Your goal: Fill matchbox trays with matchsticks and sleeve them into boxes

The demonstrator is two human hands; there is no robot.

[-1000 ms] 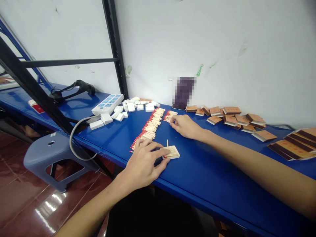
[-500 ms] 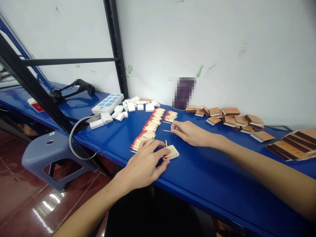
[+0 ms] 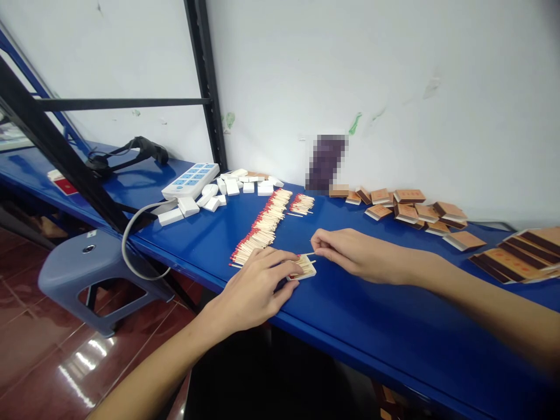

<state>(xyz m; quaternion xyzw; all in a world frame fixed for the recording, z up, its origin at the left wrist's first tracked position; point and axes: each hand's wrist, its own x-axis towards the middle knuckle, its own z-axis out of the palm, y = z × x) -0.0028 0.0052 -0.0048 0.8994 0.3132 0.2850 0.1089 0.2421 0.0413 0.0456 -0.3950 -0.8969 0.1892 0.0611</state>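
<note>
My left hand (image 3: 258, 286) grips a small white matchbox tray (image 3: 311, 274) on the blue table, its fingers curled over the left part. Several matches lie in the tray, partly hidden by those fingers. My right hand (image 3: 339, 251) pinches a single match (image 3: 310, 254) by its pale end, the head over the tray's far edge. Beyond my left hand runs a long row of red-headed matches (image 3: 266, 221). A shorter pile of matches (image 3: 301, 204) lies to the right of that row.
White box pieces (image 3: 231, 185) and a power strip (image 3: 191, 182) stand at the back left. Orange-brown matchboxes (image 3: 409, 197) lie along the wall, with a bigger stack (image 3: 516, 259) at the right. A grey-blue stool (image 3: 105, 262) is below the table at left.
My right hand has moved toward me from beside the short match pile, bringing the pinched match to the tray. My left hand stays on the tray.
</note>
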